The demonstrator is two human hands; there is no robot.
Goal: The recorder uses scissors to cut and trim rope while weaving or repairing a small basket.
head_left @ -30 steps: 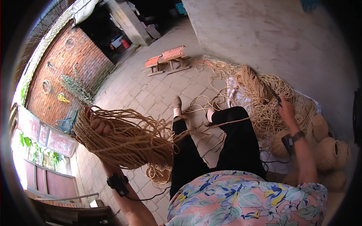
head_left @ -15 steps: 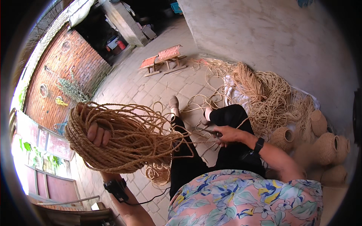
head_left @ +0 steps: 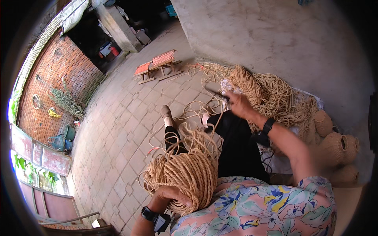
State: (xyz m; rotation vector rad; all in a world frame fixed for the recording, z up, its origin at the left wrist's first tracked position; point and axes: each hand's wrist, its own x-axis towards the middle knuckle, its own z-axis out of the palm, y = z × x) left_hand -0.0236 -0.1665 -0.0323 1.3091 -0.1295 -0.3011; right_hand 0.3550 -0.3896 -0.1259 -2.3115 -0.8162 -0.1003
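Observation:
A thick coil of tan twisted rope rests on my lap, loose loops rising from its far end. My left hand is wrapped round the coil's near side, thumb lying across the strands. Out over my right knee, my right hand is closed round a dark pointed tool, its blade toward the far left. The tool resembles scissors, but motion blur hides its exact kind. A single strand runs up from the coil toward this hand; whether the fingers pinch it is unclear.
Beyond my right leg, a big heap of tan rope lies on a white sheet along the plaster wall. Several woven round vessels stand at the right. Two low stools with red woven seats are farther off on the paved floor.
The coil has come down from the raised left hand onto my lap, moving right and nearer. My right hand has moved away from me with the tool. The view has shifted slightly.

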